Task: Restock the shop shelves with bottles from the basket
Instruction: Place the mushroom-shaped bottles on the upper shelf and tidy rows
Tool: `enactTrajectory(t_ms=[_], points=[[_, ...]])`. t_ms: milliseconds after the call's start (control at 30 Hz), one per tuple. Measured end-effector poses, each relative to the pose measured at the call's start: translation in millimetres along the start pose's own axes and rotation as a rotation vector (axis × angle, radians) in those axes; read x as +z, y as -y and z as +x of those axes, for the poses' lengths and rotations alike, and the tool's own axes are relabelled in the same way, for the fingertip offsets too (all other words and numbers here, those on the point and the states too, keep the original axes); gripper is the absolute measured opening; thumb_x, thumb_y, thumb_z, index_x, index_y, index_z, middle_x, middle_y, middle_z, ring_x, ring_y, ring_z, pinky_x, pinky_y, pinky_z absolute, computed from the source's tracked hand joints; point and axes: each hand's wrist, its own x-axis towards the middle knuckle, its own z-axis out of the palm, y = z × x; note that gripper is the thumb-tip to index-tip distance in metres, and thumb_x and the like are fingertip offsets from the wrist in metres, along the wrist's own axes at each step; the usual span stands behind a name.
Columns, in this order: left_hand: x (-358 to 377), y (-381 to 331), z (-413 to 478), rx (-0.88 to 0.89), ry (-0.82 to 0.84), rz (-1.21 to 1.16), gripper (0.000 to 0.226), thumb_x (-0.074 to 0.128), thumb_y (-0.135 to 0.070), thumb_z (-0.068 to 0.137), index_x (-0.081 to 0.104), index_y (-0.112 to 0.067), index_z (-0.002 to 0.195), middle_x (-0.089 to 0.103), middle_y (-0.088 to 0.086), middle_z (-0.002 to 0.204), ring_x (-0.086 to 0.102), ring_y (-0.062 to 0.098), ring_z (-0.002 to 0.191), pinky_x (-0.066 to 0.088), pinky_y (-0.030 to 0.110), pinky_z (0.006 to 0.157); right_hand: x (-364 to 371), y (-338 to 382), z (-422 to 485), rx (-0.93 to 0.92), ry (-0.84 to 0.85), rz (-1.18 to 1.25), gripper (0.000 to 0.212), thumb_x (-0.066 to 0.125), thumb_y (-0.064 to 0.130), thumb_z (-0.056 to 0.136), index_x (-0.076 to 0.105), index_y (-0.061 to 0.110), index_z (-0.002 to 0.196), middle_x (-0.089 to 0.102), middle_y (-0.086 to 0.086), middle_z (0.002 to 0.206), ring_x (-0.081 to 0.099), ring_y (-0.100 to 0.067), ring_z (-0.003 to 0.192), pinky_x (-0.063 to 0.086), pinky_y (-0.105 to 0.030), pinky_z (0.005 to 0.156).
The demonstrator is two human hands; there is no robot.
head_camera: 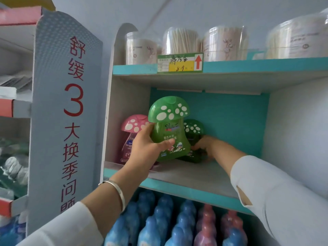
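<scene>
Left hand (147, 144): fingers and thumb curled round the body of the light green mushroom-cap bottle (168, 125), held upright with a slight tilt over the front of the middle shelf (195, 173). The bottle label reads "黄瓜水润"; the smaller print is illegible.

Right hand (204, 145): reaches deeper into the same shelf and touches the dark green mushroom bottle (193, 128) just behind. Its fingers are partly hidden, so whether it grips cannot be told.

A pink mushroom bottle (131, 126) stands at the left of the shelf.

Price tag (180, 63) on the upper shelf edge: handwritten "89", red arrow pointing up at the clear tubs (181, 40) of cotton swabs.

Grey side panel (71, 103): red text "舒缓 3 大换季问" – the last character is cut off.

Blue bottles (150, 228) and pink bottles (205, 226) fill the shelf below.
</scene>
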Motion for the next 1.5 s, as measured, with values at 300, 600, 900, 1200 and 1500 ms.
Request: enactTrajectory(t_ms=[300,600,900,1200,1500], points=[[11.2,0.4,-0.1,-0.035,0.044,0.144,0.05,0.078,-0.011,0.071,0.057,-0.012,0.117,0.069,0.004,0.104,0.066,0.022,0.095,0.054,0.044,0.089,7.9,-6.9,18.6,-0.082,-0.067,-0.052,0.037,0.064,-0.005,0.08,0.057,-0.003,0.117,0.06,-0.019,0.113,0.059,-0.03,0.102,0.049,-0.035,0.086],[26.2,-5.8,4.4,-0.14,0.062,0.155,0.037,0.075,-0.007,0.075,0.057,-0.013,0.106,0.068,0.007,0.101,0.065,0.025,0.095,0.053,0.046,0.088,-18.4,7.8,-48.6,-0.326,0.198,0.233,0.032,0.039,-0.01,0.087,0.063,0.012,0.09,0.063,-0.005,0.072,0.059,-0.015,0.058,0.052,-0.023,0.056],[49.1,2.9,22.1,-0.145,0.143,0.354,0.052,0.073,-0.01,0.077,0.049,-0.009,0.124,0.061,0.004,0.112,0.058,0.02,0.1,0.049,0.033,0.091,-29.7,-7.7,-50.8,-0.407,0.398,0.124,0.041,0.067,0.008,0.084,0.056,0.011,0.123,0.067,-0.004,0.101,0.063,-0.018,0.092,0.053,-0.031,0.073],[53.6,14.3,32.3,-0.196,0.198,0.61,0.052,0.035,0.013,0.086,0.045,-0.007,0.133,0.055,0.015,0.125,0.05,0.029,0.115,0.043,0.034,0.097,-3.2,-13.2,-33.1,-0.332,0.067,0.052,0.047,0.079,0.015,0.074,0.06,0.013,0.116,0.066,-0.01,0.115,0.061,-0.028,0.106,0.052,-0.044,0.089],[56.2,14.2,32.9,-0.263,0.274,0.646,0.063,0.037,0.009,0.09,0.023,-0.014,0.147,0.043,0.014,0.136,0.042,0.029,0.123,0.036,0.032,0.102,4.6,-16.0,-37.2,-0.253,0.051,-0.165,0.05,0.07,0.042,0.081,0.058,0.015,0.121,0.064,-0.012,0.118,0.062,-0.03,0.105,0.054,-0.039,0.084]])
